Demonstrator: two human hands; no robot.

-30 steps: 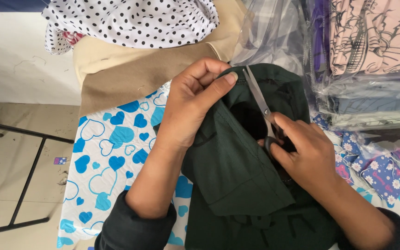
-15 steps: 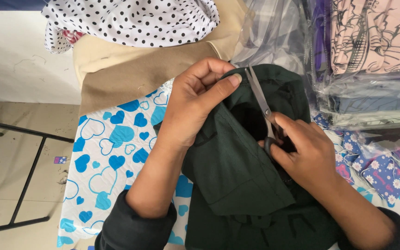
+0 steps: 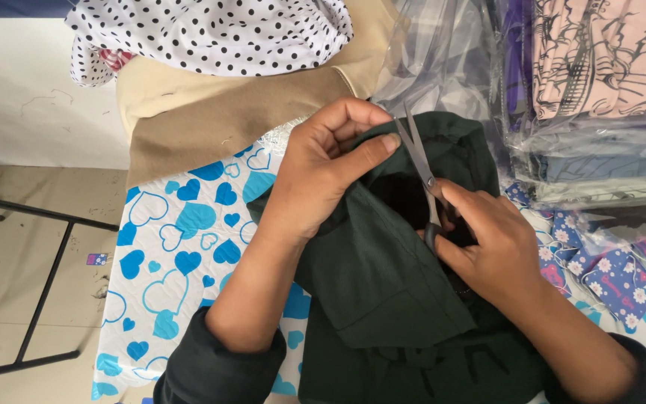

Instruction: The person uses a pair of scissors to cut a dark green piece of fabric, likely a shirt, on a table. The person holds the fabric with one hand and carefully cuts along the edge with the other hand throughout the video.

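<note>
— What covers the table?
— A heart-print quilt (image 3: 181, 254), with the dark green garment (image 3: 383, 284) lying on it at the centre.
— And the hands?
— The left hand (image 3: 315, 176) pinches the garment's upper edge between thumb and fingers. The right hand (image 3: 487, 251) grips the scissors (image 3: 422, 168), blades slightly parted at that edge.

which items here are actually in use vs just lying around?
In use:
left hand, pinching the garment's edge
dark green garment
scissors, blades at that edge
right hand, gripping the scissors

Lying about:
polka-dot cloth
tan fabric
bagged folded clothes
heart-print cover
</note>
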